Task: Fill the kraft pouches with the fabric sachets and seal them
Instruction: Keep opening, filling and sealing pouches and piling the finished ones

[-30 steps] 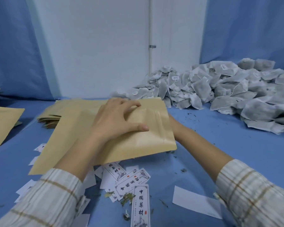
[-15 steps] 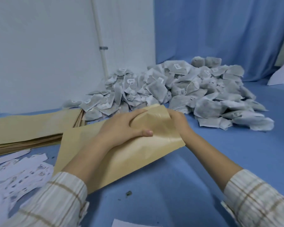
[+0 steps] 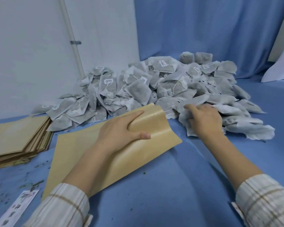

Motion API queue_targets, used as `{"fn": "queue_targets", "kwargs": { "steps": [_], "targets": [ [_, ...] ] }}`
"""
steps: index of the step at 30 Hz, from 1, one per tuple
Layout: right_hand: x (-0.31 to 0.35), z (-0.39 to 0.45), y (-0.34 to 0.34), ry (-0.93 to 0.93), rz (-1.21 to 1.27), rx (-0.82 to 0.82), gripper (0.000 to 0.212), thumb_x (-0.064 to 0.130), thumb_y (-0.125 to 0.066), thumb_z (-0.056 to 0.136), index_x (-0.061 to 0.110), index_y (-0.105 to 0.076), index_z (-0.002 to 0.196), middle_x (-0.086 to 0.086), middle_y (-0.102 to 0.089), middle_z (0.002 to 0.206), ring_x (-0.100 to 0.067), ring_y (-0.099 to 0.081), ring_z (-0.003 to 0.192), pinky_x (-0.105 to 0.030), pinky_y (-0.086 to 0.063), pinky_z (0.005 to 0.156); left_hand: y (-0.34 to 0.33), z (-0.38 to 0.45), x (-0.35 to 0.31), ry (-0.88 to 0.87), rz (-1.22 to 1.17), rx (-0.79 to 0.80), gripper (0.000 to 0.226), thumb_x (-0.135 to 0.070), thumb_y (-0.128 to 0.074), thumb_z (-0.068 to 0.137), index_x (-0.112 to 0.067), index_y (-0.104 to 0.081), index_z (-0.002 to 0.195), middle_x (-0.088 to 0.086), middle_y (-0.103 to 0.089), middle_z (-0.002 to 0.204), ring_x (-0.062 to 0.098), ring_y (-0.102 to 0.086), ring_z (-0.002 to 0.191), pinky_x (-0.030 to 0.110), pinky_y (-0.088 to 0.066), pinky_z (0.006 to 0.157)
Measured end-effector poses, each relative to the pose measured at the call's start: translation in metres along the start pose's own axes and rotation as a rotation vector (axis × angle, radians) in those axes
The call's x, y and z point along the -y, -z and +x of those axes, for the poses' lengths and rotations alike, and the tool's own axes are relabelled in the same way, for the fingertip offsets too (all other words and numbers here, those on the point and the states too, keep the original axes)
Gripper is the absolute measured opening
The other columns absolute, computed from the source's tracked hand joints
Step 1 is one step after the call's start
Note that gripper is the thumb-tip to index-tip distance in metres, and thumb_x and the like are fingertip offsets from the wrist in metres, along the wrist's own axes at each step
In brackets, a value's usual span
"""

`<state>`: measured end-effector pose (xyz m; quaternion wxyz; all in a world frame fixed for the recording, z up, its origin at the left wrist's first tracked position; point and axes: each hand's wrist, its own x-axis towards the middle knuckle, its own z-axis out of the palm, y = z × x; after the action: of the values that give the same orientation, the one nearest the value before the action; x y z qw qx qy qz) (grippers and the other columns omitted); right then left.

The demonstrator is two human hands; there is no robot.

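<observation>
Left hand (image 3: 121, 130) gripping pouch (image 3: 138, 151) near its open top, flat on blue table (image 3: 179, 185). Right hand (image 3: 205, 118) curled on sachet (image 3: 187, 126) at pile (image 3: 154, 86) edge.

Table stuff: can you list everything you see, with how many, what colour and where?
Pouch: one, tan, mid table, mouth held open.
Pouch stack: one pile, tan, left.
Sachets: a big heap, too many to count, grey-white, at the back.
Labels: a few, white with print, bottom left.
Crumbs: scattered, dark green, left front.
Cloth: one, blue, covers the table.
Curtain: blue, behind the heap.
Pipe: one, white, on the wall.
Left hand: grips the pouch's mouth.
Right hand: reaches into the sachets.
</observation>
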<state>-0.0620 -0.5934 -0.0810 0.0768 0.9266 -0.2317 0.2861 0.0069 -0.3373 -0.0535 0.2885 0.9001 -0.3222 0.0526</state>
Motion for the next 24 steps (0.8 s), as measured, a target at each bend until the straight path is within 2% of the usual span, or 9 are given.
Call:
{"fn": "queue_targets", "kwargs": {
  "steps": [3, 6, 9, 11, 13, 16, 18, 20, 24],
  "targets": [
    [0.011, 0.002, 0.006, -0.083, 0.5, -0.307, 0.033, 0.02, -0.058, 0.087, 0.019, -0.057, 0.12, -0.004, -0.064, 0.095, -0.027, -0.056, 0.087, -0.033, -0.037, 0.069, -0.003, 0.003, 0.003, 0.025, -0.044, 0.023, 0.08, -0.08, -0.062, 0.049, -0.07, -0.035, 0.123, -0.022, -0.054, 0.128, 0.009, -0.046, 0.113, 0.027, -0.035, 0.081],
    [0.028, 0.003, 0.012, -0.34, 1.0, -0.387, 0.035, 0.032, -0.068, 0.081, 0.018, -0.048, 0.107, 0.003, -0.058, 0.089, -0.02, -0.053, 0.076, -0.025, -0.036, 0.066, -0.003, 0.004, 0.005, 0.061, -0.058, 0.0, 0.077, -0.077, -0.066, 0.051, -0.07, -0.037, 0.121, -0.02, -0.056, 0.125, 0.01, -0.048, 0.115, 0.029, -0.038, 0.082],
    [0.039, 0.003, 0.009, -0.681, 1.329, -0.204, 0.041, 0.03, -0.072, 0.078, 0.019, -0.04, 0.102, -0.001, -0.054, 0.101, -0.025, -0.058, 0.094, -0.043, -0.051, 0.083, 0.001, 0.005, 0.006, 0.07, -0.07, -0.039, 0.076, -0.075, -0.067, 0.051, -0.069, -0.039, 0.121, -0.023, -0.057, 0.112, 0.011, -0.049, 0.113, 0.03, -0.04, 0.082],
    [0.047, 0.0, 0.007, -0.856, 1.643, -0.08, 0.039, 0.02, -0.073, 0.079, 0.016, -0.04, 0.099, -0.004, -0.05, 0.105, -0.029, -0.061, 0.098, -0.042, -0.058, 0.074, 0.003, 0.003, 0.004, 0.054, -0.098, -0.041, 0.076, -0.077, -0.067, 0.047, -0.071, -0.039, 0.118, -0.026, -0.056, 0.107, 0.009, -0.049, 0.111, 0.029, -0.04, 0.083],
    [0.055, -0.002, 0.006, -0.867, 1.844, 0.081, 0.031, 0.013, -0.072, 0.08, 0.012, -0.043, 0.092, -0.011, -0.053, 0.099, -0.029, -0.064, 0.084, -0.034, -0.058, 0.061, 0.0, 0.001, -0.001, 0.022, -0.091, -0.04, 0.075, -0.076, -0.068, 0.046, -0.073, -0.039, 0.115, -0.027, -0.057, 0.117, 0.007, -0.048, 0.113, 0.027, -0.039, 0.085],
    [0.062, -0.008, 0.008, -0.604, 1.702, 0.406, 0.016, 0.008, -0.068, 0.081, 0.008, -0.052, 0.082, -0.01, -0.052, 0.07, -0.018, -0.05, 0.052, -0.023, -0.041, 0.044, -0.001, 0.0, -0.007, -0.004, -0.038, -0.1, 0.074, -0.074, -0.069, 0.049, -0.072, -0.039, 0.117, -0.027, -0.055, 0.127, 0.003, -0.046, 0.113, 0.023, -0.032, 0.08],
    [0.061, -0.01, 0.01, -0.522, 1.548, 0.441, 0.011, 0.005, -0.068, 0.078, 0.007, -0.059, 0.086, -0.007, -0.055, 0.064, -0.017, -0.048, 0.052, -0.023, -0.038, 0.046, 0.002, -0.001, -0.006, 0.003, -0.043, -0.115, 0.074, -0.075, -0.068, 0.049, -0.072, -0.039, 0.117, -0.027, -0.057, 0.123, 0.005, -0.048, 0.112, 0.024, -0.034, 0.079],
    [0.056, -0.011, 0.012, -0.461, 1.459, 0.391, 0.01, 0.004, -0.066, 0.076, 0.012, -0.06, 0.076, -0.003, -0.054, 0.059, -0.016, -0.046, 0.048, -0.019, -0.037, 0.043, 0.006, -0.001, -0.005, 0.008, -0.08, -0.091, 0.073, -0.076, -0.068, 0.048, -0.073, -0.039, 0.115, -0.028, -0.059, 0.113, 0.006, -0.05, 0.109, 0.027, -0.039, 0.08],
    [0.054, -0.013, 0.022, -0.2, 1.318, 0.503, 0.025, -0.003, -0.057, 0.082, 0.017, -0.067, 0.069, 0.0, -0.061, 0.061, -0.009, -0.051, 0.052, -0.017, -0.04, 0.046, 0.006, -0.003, -0.01, -0.046, -0.086, -0.03, 0.074, -0.081, -0.062, 0.039, -0.076, -0.04, 0.11, -0.025, -0.062, 0.113, 0.006, -0.051, 0.109, 0.03, -0.043, 0.092]
  ]
}}
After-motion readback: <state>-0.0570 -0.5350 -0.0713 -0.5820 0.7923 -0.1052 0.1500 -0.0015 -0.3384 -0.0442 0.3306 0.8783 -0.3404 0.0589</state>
